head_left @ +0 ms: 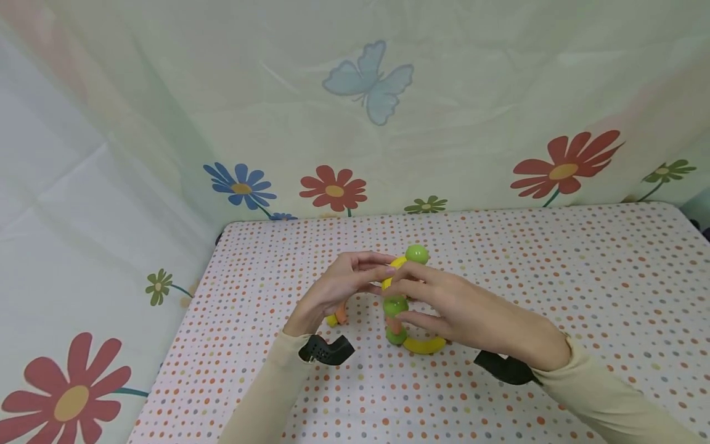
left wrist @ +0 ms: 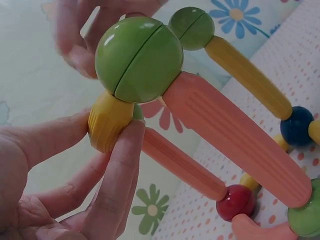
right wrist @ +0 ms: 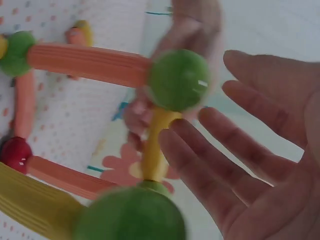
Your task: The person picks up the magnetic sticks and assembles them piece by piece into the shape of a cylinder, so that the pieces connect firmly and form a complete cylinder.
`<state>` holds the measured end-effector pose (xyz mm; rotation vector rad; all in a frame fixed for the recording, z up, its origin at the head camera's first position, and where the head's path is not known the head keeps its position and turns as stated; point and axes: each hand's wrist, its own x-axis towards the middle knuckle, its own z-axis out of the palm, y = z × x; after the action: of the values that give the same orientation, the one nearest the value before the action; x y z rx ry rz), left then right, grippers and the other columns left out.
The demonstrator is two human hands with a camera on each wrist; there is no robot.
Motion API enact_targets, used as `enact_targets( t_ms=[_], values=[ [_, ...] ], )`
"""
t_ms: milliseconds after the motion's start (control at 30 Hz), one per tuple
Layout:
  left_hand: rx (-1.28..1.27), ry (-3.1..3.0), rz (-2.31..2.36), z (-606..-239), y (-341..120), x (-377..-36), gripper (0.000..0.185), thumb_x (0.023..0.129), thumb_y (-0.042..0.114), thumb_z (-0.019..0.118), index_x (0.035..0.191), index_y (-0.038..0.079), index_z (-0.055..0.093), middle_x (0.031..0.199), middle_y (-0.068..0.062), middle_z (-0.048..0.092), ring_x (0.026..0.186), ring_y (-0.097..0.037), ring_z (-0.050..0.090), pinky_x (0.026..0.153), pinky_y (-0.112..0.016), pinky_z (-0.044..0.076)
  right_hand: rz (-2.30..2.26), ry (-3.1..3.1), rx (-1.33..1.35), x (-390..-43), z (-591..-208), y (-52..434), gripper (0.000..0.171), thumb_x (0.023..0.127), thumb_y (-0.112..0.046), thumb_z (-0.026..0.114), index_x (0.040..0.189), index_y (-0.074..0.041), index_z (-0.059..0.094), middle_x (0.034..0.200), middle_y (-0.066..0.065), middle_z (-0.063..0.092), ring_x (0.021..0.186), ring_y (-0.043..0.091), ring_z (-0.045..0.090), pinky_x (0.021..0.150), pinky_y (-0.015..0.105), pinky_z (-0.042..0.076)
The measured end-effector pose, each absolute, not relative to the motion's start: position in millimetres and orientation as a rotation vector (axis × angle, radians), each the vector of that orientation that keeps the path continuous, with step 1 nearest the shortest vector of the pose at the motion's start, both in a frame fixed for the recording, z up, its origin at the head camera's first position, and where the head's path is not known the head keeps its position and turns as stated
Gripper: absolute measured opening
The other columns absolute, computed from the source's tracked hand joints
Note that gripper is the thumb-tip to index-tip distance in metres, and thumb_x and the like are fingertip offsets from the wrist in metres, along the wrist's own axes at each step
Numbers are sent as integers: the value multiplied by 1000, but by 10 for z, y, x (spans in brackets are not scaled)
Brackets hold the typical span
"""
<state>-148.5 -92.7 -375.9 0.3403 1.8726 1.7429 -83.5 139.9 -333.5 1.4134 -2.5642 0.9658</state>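
A toy frame of rods and balls stands upright on the table between my hands. In the left wrist view my left hand [left wrist: 107, 200] pinches a short yellow rod [left wrist: 111, 122] between thumb and fingers. That rod meets a green ball [left wrist: 139, 60], from which a long salmon rod [left wrist: 240, 137] slopes down. My right hand [right wrist: 265, 170] has its fingers extended and spread in the right wrist view. Its fingertips are right beside the yellow rod [right wrist: 156, 145] and the upper green ball [right wrist: 178, 80]. Lower down, the frame includes a red ball [left wrist: 235, 202] and a blue ball [left wrist: 297, 126].
Loose yellow and orange pieces [head_left: 336, 316] lie on the table by my left wrist. A curved yellow rod [head_left: 424, 345] is at the frame's foot. The dotted tablecloth [head_left: 527, 265] reaches back to a flower-printed curtain [head_left: 460, 123].
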Motion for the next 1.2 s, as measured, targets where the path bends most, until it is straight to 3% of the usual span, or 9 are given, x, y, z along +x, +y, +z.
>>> enact_targets(
  t_ms=[167,300,400,500,633,700,900,1033,1200],
  values=[
    [365,1881,1764,-3818,-1027,-1441,38,108,15,60,141,-2,60,130,-17,67,106,-23,71,96,-42,59,1074,-2525,1258,-816,-3133,1607,34,95,-5,77,125,-19,70,124,-9,63,103,8,64,83,29,59],
    [377,2158,1637,-3952,-1113,-1279,37,108,8,57,144,-1,57,125,-19,63,109,-28,69,97,-44,58,1180,-2440,1077,-934,-3112,1926,37,92,7,75,122,-14,72,119,-9,67,103,6,66,85,19,56],
    [377,2383,1386,-4077,-1134,-1057,51,100,4,69,148,2,51,125,-18,60,110,-28,64,94,-41,56,1333,-2471,948,-1110,-3335,2129,30,95,10,69,120,-5,71,116,-1,68,99,5,67,84,16,55],
    [362,2445,1210,-4185,-1081,-832,74,92,15,82,153,1,43,123,-14,55,104,-22,58,86,-33,52,1444,-2640,869,-1298,-3716,2197,22,100,3,67,121,-3,70,117,8,68,99,10,66,84,22,56],
    [303,2471,1184,-4300,-896,-635,93,89,36,86,156,-2,36,121,-12,49,94,-18,52,76,-30,46,1543,-2864,905,-1471,-4176,2102,29,99,-4,70,128,1,65,127,18,64,110,26,64,90,37,56],
    [281,2511,1217,-4351,-779,-593,95,89,41,85,156,-5,35,123,-13,46,98,-18,51,81,-31,48,1592,-2895,955,-1524,-4321,2037,36,98,-4,73,130,3,61,129,21,62,112,32,63,92,41,56],
    [240,2623,1353,-4475,-493,-583,86,90,34,85,152,-5,40,130,-16,38,117,-28,48,101,-46,47,1731,-2877,1026,-1616,-4435,1810,31,95,-6,76,123,0,63,119,15,69,104,28,65,87,33,54],
    [213,2667,1371,-4516,-433,-588,66,90,23,86,138,-4,49,132,-20,38,124,-35,47,102,-51,47,1809,-2870,1069,-1652,-4423,1697,21,95,-6,77,113,-2,66,116,15,73,98,25,64,86,31,51],
    [220,2687,1351,-4530,-428,-611,46,92,18,83,121,-4,54,124,-16,41,116,-30,48,97,-46,51,1775,-2886,1077,-1670,-4434,1696,16,94,-3,77,105,-3,65,115,14,72,95,22,62,84,29,50]
  ],
)
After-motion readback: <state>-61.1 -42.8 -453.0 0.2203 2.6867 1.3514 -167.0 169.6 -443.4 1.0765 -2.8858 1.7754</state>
